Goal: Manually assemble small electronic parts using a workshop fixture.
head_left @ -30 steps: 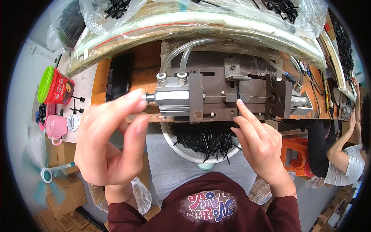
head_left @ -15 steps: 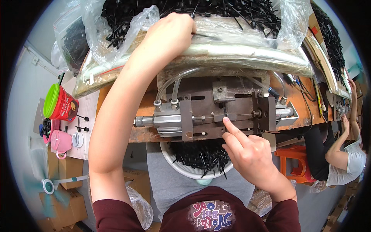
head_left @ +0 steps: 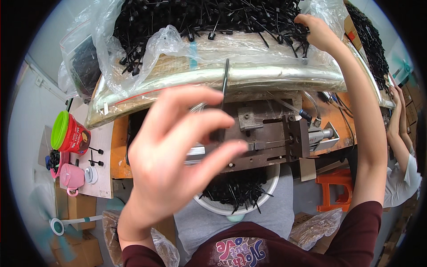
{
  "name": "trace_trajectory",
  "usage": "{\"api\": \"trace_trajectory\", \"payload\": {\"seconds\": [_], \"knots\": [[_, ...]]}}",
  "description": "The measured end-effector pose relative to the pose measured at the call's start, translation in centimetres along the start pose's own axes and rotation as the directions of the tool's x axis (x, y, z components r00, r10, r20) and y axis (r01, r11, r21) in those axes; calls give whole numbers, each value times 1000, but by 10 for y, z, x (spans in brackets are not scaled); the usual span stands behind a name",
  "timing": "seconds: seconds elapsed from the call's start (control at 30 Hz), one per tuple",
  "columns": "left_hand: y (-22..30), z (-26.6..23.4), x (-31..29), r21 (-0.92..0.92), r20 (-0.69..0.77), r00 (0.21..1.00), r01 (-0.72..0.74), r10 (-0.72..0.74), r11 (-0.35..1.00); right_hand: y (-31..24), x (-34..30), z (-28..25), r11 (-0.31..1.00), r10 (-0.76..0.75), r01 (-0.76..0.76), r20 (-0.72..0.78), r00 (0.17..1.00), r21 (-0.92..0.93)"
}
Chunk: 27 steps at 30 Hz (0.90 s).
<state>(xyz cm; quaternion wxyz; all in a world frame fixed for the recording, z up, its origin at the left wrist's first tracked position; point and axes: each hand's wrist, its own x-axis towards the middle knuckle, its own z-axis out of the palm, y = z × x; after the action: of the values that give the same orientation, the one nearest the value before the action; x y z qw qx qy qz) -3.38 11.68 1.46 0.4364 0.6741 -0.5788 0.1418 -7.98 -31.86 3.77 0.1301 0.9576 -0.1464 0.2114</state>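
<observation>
My left hand (head_left: 175, 147) is raised close above the left part of a metal fixture (head_left: 262, 149), its fingers curled round a thin black rod-like piece (head_left: 226, 80) with a thicker dark lower end. The rod points up and away. My right hand (head_left: 316, 33) reaches to the far right edge of a big heap of similar black pieces (head_left: 204, 15). Its fingers are bent in against the heap, and what they grip is hidden. The fixture has a small grey block (head_left: 250, 119) on its dark base. My left hand covers the fixture's left cylinder for the most part.
A white basket (head_left: 275, 189) of black pieces sits at my lap, below the bench edge. Plastic-covered padding (head_left: 284, 75) borders the heap. At left stand a red tub (head_left: 75, 135) and a pink cup (head_left: 71, 175). An orange stool (head_left: 331, 189) and a person's arm (head_left: 393, 122) are at right.
My right hand has left the fixture's middle and moved up to the heap at far right. My left hand has come back from the heap to above the fixture with a black rod-like piece.
</observation>
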Motion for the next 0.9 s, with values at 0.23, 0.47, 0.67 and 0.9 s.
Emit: {"api": "trace_trajectory", "payload": {"seconds": [0.23,0.47,0.67,0.9], "knots": [[14,5,-46,-238,196,978,119,-72,964,-22,-1,-5,999,30,-38,377,926,15],[18,30,-60,-315,229,969,164,-93,935,-82,-6,-26,974,-89,23,290,953,225],[24,52,-76,-281,236,965,176,-109,944,-94,-9,-41,974,-123,100,104,987,203],[24,73,-91,-59,160,985,79,-68,995,-64,-29,-60,961,-167,139,100,981,239]]}}
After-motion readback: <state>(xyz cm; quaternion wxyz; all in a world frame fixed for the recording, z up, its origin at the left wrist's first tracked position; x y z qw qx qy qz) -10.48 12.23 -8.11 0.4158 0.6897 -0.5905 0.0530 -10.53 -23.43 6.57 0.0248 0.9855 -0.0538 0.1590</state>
